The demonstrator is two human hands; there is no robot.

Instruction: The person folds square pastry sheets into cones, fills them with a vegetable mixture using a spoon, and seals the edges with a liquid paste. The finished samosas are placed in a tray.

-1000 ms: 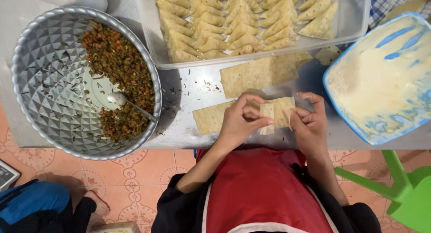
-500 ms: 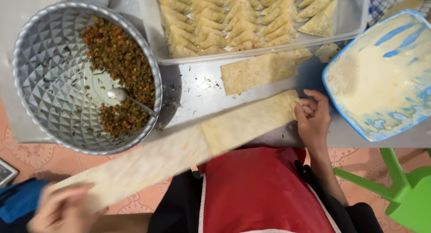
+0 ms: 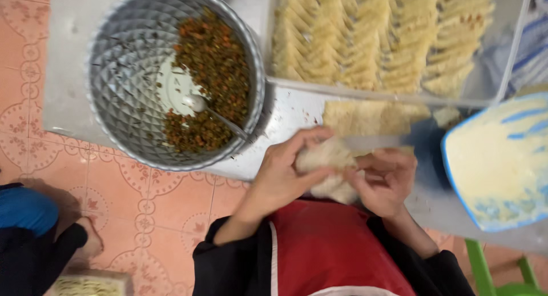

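My 1 head camera looks steeply down, close over my hands (image 3: 337,173) at the steel table (image 3: 285,119) edge.

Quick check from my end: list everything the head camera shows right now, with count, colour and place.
pastry wrapper: one, pale beige, held between both hands at the table edge
fluted metal bowl: one, silver, upper left on the table
vegetable filling: one heap, brown, orange and green, inside the bowl
spoon: one, metal, in the bowl
folded pastries: many, pale yellow, rows in the clear tray
clear tray: one, top right
wrapper stack: one, beige, below the tray
blue-rimmed dish: one, holding cream paste, right
green stool: one, bottom right
red apron: one, bottom centre
left hand: one, gripping the wrapper
right hand: one, gripping the wrapper
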